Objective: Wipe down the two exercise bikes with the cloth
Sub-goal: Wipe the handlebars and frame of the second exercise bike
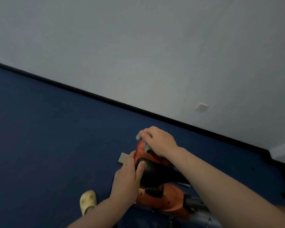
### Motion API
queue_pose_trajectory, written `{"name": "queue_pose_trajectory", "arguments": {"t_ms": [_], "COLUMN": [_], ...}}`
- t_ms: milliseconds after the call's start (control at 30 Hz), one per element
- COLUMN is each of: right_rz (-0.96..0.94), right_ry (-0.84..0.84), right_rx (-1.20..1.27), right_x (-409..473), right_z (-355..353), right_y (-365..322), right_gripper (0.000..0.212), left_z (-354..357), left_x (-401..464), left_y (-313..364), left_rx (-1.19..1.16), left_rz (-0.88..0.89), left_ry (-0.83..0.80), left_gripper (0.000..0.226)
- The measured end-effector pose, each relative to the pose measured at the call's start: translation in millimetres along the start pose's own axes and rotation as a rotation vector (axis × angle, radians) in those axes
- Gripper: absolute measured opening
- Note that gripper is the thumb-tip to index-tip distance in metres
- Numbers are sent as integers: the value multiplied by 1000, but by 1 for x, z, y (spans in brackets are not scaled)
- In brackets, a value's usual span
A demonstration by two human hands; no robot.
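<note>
Grey cloth point(142, 142) gripped by right fingers point(146, 134); left hand point(128, 175) flat on saddle point(153, 173).

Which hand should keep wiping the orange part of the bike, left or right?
Right. The right hand already presses the grey cloth onto the orange housing. The left hand has no cloth; it rests on the black saddle, apparently steadying the bike.
</note>
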State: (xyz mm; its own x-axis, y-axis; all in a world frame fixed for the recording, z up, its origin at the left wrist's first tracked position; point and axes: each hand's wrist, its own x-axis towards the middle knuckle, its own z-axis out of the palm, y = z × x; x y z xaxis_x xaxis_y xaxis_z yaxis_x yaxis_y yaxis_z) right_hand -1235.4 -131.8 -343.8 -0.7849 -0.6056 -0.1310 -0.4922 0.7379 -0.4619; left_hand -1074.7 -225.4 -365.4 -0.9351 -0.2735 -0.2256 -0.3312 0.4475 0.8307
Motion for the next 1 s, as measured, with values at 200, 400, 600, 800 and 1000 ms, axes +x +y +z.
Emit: {"name": "queue_pose_trajectory", "arguments": {"t_ms": [200,400,600,800,1000], "right_rz": [-507,92,-186,279,191], "right_ry": [-4,15,159,108,242], "right_rx": [-131,-25,-123,-193,-223], "right_x": [-31,0,-74,-73,-72], "right_z": [-9,-1,7,2,27], "right_y": [26,-9,19,25,-16], "right_gripper": [37,33,45,51,53], "left_z": [-5,0,-1,-3,-8], "left_x": [2,6,4,11,16], "left_y": [-2,-9,-11,-10,-16], "left_rx": [20,54,195,374,345], "left_rz": [73,58,167,338,410], "left_ry": [-31,-17,39,77,-3], "left_gripper": [45,48,61,53,51]}}
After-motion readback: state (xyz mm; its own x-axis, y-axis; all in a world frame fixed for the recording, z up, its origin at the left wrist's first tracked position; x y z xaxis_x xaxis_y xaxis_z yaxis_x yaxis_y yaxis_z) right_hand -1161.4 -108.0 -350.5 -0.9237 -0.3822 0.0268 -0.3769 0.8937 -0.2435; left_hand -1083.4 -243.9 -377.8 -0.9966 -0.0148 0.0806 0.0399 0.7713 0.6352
